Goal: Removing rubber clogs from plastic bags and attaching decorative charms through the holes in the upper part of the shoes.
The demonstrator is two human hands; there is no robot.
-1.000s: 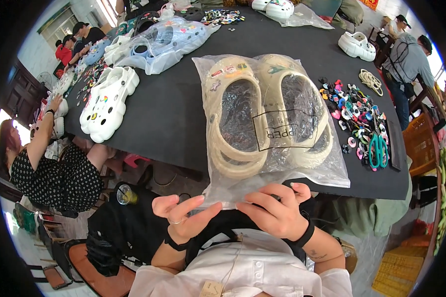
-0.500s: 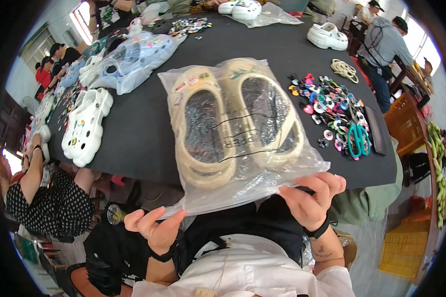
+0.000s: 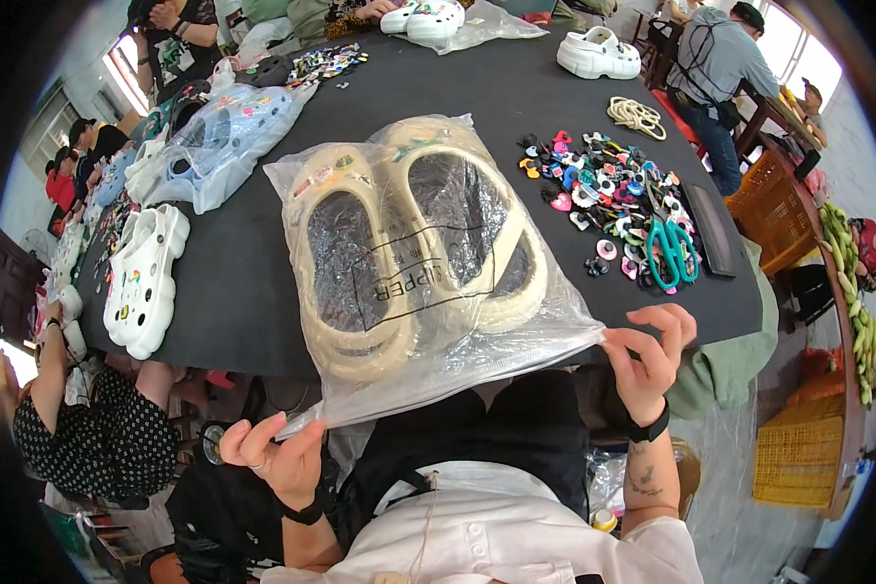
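A clear plastic zip bag [image 3: 565,341] holds a pair of beige clogs [image 3: 307,277], with small charms on their toes. Its far part lies on the black table, while the near edge with the zip strip is stretched out over my lap. My left hand [image 3: 287,465] pinches the left corner of that edge between thumb and fingers. At the right corner, my right hand [image 3: 650,368] pinches the strip between thumb and index finger, the other fingers raised. Dark printing shows on the bag's upper face. The clogs' toes point away from me.
To the right lie a pile of colourful shoe charms [image 3: 594,190], teal-handled scissors [image 3: 670,255], a dark flat bar [image 3: 709,229] and cream rubber bands [image 3: 637,117]. White clogs [image 3: 146,277] and bagged blue clogs [image 3: 219,136] are at left. A person in patterned shorts [image 3: 97,433] sits at left.
My right hand has slid outward along the zip strip to the corner. The bag has turned slightly, its right end now higher than its left. The whole view has shifted a little.
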